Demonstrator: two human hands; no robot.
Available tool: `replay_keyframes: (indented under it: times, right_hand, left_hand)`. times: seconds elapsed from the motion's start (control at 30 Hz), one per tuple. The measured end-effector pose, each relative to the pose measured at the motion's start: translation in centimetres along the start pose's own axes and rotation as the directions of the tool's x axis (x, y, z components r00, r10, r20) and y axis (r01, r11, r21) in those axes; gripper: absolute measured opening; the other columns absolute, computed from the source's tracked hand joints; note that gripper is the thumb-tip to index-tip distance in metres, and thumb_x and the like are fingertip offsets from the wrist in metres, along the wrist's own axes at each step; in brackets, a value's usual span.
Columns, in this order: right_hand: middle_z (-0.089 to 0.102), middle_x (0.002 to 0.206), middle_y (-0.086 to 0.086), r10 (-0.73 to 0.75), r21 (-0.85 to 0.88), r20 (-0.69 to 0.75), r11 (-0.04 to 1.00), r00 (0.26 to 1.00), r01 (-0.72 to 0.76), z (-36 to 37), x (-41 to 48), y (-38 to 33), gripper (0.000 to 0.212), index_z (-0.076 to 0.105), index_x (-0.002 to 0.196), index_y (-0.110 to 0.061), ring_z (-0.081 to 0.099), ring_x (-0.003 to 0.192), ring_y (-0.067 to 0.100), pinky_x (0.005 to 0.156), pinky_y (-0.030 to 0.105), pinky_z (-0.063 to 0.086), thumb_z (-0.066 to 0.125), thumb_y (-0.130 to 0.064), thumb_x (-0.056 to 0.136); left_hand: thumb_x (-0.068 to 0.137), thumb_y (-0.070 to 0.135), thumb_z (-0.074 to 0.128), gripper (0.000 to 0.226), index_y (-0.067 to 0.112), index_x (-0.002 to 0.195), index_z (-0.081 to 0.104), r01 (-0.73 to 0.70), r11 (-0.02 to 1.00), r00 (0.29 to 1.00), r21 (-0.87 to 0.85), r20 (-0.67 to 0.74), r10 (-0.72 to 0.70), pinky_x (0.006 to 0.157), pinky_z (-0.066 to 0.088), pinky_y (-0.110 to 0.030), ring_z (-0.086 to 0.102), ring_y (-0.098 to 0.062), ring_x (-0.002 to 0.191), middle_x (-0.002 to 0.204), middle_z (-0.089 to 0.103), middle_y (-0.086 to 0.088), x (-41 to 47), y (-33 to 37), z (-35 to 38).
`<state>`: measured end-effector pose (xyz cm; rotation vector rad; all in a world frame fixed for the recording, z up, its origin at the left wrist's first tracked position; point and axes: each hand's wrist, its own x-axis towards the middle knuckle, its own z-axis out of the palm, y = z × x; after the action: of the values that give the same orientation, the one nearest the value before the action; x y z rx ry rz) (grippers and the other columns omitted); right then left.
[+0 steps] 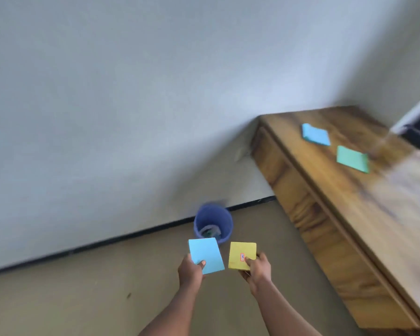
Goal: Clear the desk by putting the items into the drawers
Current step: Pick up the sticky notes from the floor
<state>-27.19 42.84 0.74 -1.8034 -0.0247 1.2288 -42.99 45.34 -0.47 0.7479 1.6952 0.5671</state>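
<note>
- Near centre: left hand (pixel 190 271) pinches blue pad (pixel 205 253); right hand (pixel 258 267) pinches yellow pad (pixel 239 252).
- Both pads: probably light, stiffish; take by an edge.

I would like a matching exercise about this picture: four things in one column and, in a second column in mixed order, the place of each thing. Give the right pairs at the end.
Things
1. yellow pad
2. green pad
3. blue bin
4. nearer light blue pad

Places
a. on the floor
b. in the left hand
c. on the desk
d. in the right hand

Right pairs: 1-d; 2-c; 3-a; 4-b.
</note>
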Motion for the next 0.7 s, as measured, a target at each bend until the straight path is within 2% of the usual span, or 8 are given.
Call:
replay_keyframes:
  times: [0.07, 0.17, 0.2, 0.27, 0.37, 0.5, 0.63, 0.7]
  right_hand:
    - [0.062, 0.086, 0.008, -0.078, 0.039, -0.034, 0.996, 0.996, 0.079, 0.0, -0.1, -4.1, 0.030, 0.050, 0.112, -0.012, 0.059, 0.075, 0.023, 0.061, 0.031, 0.051, 0.043, 0.009, 0.093]
    - [0.065, 0.095, 0.009, -0.216, 0.083, -0.144, 0.970, 0.966, 0.229, -0.8, 0.4, -9.8, 0.031, 0.051, 0.114, -0.014, 0.060, 0.075, 0.022, 0.053, 0.027, 0.047, 0.046, 0.006, 0.091]
    - [0.065, 0.098, 0.009, -0.260, 0.098, -0.194, 0.954, 0.946, 0.282, -1.3, 0.6, -11.6, 0.030, 0.052, 0.114, -0.014, 0.060, 0.078, 0.022, 0.054, 0.028, 0.047, 0.048, 0.005, 0.091]
    - [0.066, 0.103, 0.007, -0.307, 0.134, -0.302, 0.924, 0.902, 0.359, -2.6, 1.1, -14.7, 0.031, 0.053, 0.116, -0.011, 0.063, 0.089, 0.024, 0.067, 0.037, 0.051, 0.052, 0.001, 0.088]
    - [0.067, 0.104, 0.008, -0.334, 0.176, -0.452, 0.875, 0.827, 0.450, -5.7, 1.3, -18.4, 0.029, 0.055, 0.113, -0.016, 0.064, 0.088, 0.027, 0.064, 0.034, 0.049, 0.054, -0.003, 0.088]
    - [0.063, 0.109, 0.007, -0.316, 0.159, -0.635, 0.839, 0.705, 0.520, -10.9, 2.0, -21.7, 0.039, 0.054, 0.125, -0.014, 0.061, 0.094, 0.027, 0.086, 0.042, 0.053, 0.056, -0.003, 0.088]
    - [0.061, 0.117, 0.016, -0.182, 0.270, -0.724, 0.813, 0.665, 0.517, -15.9, 4.2, -23.6, 0.046, 0.051, 0.132, -0.011, 0.061, 0.097, 0.033, 0.082, 0.049, 0.056, 0.056, 0.000, 0.087]
    - [0.061, 0.120, 0.017, -0.164, 0.233, -0.752, 0.841, 0.639, 0.489, -17.9, 5.3, -24.5, 0.044, 0.053, 0.130, -0.010, 0.060, 0.103, 0.035, 0.088, 0.048, 0.053, 0.056, -0.002, 0.087]
  left_hand:
    - [0.088, 0.003, 0.060, 0.028, 0.002, 0.115, 0.054, -0.099, 0.993, 0.994, 0.062, 0.062, 0.095, 0.073, 0.059, -0.041, 0.062, -0.033, 0.094, 0.114, 0.061, -0.019, 0.9, 4.1, 1.6]
    - [0.089, 0.001, 0.059, 0.021, 0.003, 0.108, 0.053, -0.247, 0.965, 0.956, 0.084, 0.182, 0.228, 0.049, 0.053, -0.024, 0.061, -0.030, 0.089, 0.109, 0.060, -0.016, 1.7, 11.2, 4.8]
    - [0.089, 0.001, 0.059, 0.021, 0.002, 0.109, 0.053, -0.290, 0.953, 0.938, 0.090, 0.222, 0.265, 0.047, 0.050, -0.021, 0.063, -0.031, 0.088, 0.108, 0.060, -0.016, 2.0, 13.3, 6.1]
    - [0.088, 0.001, 0.061, 0.025, -0.002, 0.111, 0.052, -0.368, 0.924, 0.897, 0.106, 0.302, 0.323, 0.053, 0.055, -0.027, 0.065, -0.033, 0.089, 0.110, 0.061, -0.017, 1.9, 17.2, 8.7]
    - [0.087, 0.002, 0.063, 0.030, -0.002, 0.115, 0.052, -0.446, 0.885, 0.841, 0.133, 0.402, 0.363, 0.073, 0.059, -0.039, 0.064, -0.035, 0.098, 0.119, 0.059, -0.020, 1.0, 21.9, 13.1]
    - [0.089, 0.002, 0.061, 0.033, 0.000, 0.120, 0.051, -0.538, 0.827, 0.758, 0.160, 0.520, 0.393, 0.070, 0.056, -0.028, 0.062, -0.028, 0.098, 0.121, 0.057, -0.015, -1.2, 25.4, 19.1]
    - [0.088, 0.005, 0.063, 0.043, 0.004, 0.127, 0.047, -0.608, 0.768, 0.692, 0.202, 0.609, 0.387, 0.075, 0.058, -0.032, 0.062, -0.021, 0.085, 0.127, 0.057, -0.012, -3.1, 27.7, 24.9]
    - [0.087, 0.006, 0.064, 0.049, 0.005, 0.132, 0.044, -0.657, 0.705, 0.669, 0.268, 0.639, 0.380, 0.076, 0.058, -0.032, 0.063, -0.025, 0.099, 0.131, 0.054, -0.012, -4.0, 28.7, 27.7]
